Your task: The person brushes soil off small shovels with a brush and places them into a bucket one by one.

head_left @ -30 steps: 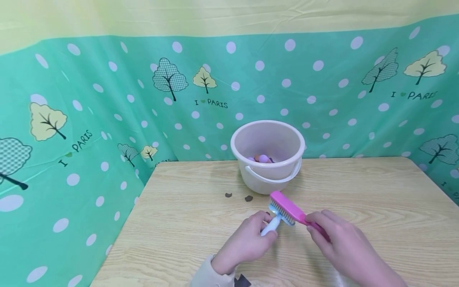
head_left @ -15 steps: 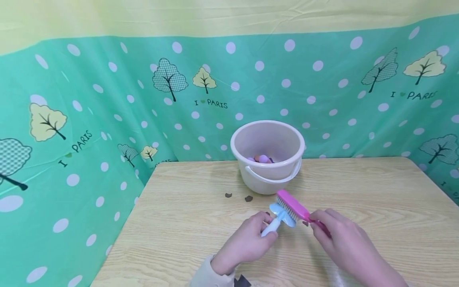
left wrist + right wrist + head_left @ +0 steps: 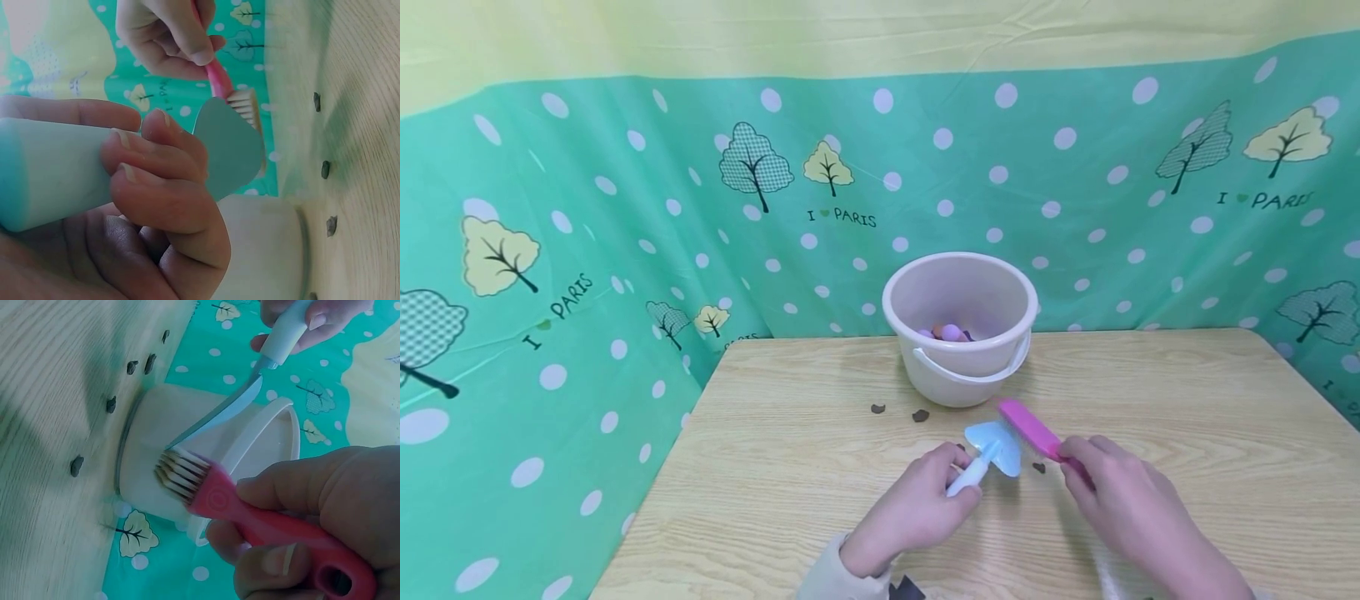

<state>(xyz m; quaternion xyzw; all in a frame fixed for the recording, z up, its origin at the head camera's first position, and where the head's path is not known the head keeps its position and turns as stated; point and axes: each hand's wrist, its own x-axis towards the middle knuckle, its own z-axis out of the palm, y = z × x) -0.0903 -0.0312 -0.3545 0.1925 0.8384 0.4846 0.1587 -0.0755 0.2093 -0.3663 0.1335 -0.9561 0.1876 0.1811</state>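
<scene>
My left hand (image 3: 917,500) grips the white handle of a small toy shovel (image 3: 996,446) with a light blue blade. In the left wrist view its fingers curl round that handle (image 3: 69,169). My right hand (image 3: 1123,496) holds a pink brush (image 3: 1030,429) by its handle. The pale bristles (image 3: 181,475) are at the blade's edge in the right wrist view; whether they touch it I cannot tell. Both tools are held above the table. Several small dark scraps lie below, among them one scrap (image 3: 921,415) before the bucket and another scrap (image 3: 1039,467) right of the blade.
Behind the tools a white bucket (image 3: 955,387) stands on the wooden table (image 3: 775,467), its handle hanging down in front. Purple and brown things (image 3: 950,332) lie inside it. A green dotted curtain (image 3: 820,275) closes off the back and sides.
The brush has slid rightward across the shovel blade, baring more of it. The blade's face now shows more fully. A dark scrap has come into view right of the shovel.
</scene>
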